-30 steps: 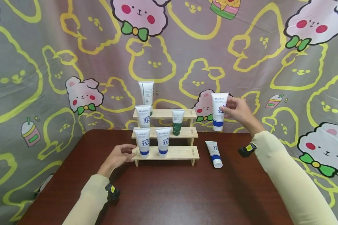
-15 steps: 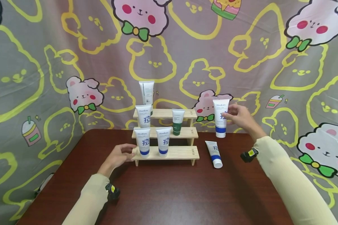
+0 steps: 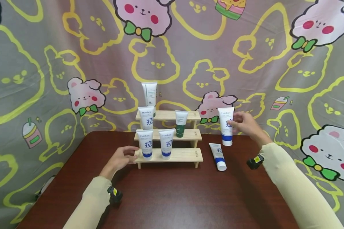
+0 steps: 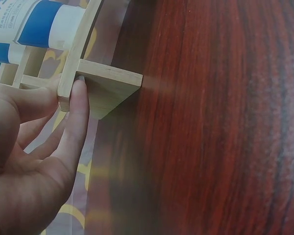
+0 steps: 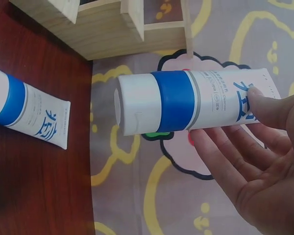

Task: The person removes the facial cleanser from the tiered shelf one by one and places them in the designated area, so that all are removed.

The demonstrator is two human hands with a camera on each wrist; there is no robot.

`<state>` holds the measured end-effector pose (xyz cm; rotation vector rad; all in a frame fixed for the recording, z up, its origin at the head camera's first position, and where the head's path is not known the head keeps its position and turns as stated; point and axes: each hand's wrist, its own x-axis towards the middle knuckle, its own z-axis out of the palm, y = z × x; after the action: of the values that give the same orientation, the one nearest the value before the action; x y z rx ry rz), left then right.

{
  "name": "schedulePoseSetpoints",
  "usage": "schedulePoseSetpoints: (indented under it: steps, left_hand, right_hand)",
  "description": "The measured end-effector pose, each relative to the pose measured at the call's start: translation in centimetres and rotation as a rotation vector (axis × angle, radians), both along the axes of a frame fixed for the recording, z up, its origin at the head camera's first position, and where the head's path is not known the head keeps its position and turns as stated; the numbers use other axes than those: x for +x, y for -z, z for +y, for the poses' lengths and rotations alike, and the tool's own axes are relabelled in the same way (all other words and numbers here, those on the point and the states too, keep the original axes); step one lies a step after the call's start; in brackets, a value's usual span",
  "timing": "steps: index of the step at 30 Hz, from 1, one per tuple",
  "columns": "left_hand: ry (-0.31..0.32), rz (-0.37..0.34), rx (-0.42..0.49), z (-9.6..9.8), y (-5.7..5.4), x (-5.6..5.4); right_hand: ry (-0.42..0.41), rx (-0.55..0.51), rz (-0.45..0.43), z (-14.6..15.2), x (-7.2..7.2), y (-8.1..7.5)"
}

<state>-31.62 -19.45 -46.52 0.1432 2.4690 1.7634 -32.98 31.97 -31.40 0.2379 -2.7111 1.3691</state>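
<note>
Cloth (image 3: pixel 189 47): hung behind the scene, greyish pink, printed with cartoon rabbits and yellow outlines.
Counter (image 3: pixel 175 197): dark reddish wood, in front of the cloth.
Rack (image 3: pixel 186 154): pale wood with three steps. The lowest bore a front left tube (image 3: pixel 145 144) and a front middle tube (image 3: pixel 166 144); the middle step, a blue-lettered tube (image 3: pixel 146 117) and, further right, a green tube (image 3: pixel 180 124); the top, a tall tube (image 3: pixel 150 93).
Change: over the last second the right grip (image 3: pixel 246 124) had come down with the held tube (image 3: pixel 225 127), while the rack and the left grip (image 3: pixel 121 160) had not visibly moved. The held tube was thus lower, but seemingly mid-move, set on neither rack nor counter.
Held tube: upright, cap downward, to the right of the rack and apart from it. It sat between thumb and fingers, its cap end clear below them.
Right grip: closed around the held tube's upper part, thumb on the printed front.
Left grip: pinching the left end of the lowest step, thumb above, a finger beneath.
Lying tube (image 3: pixel 217 156): on the counter, right of the rack, cap towards the person, below the held tube and untouched by either grip.
</note>
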Motion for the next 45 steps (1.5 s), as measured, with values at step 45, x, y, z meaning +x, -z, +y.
schedulePoseSetpoints:
  steps: [45]
  left_hand:
    - [-0.011, -0.008, 0.010, 0.0, 0.3, -0.1]
  right_hand:
    - [-0.033, 0.054, -0.138, 2.2, 0.1, 5.4]
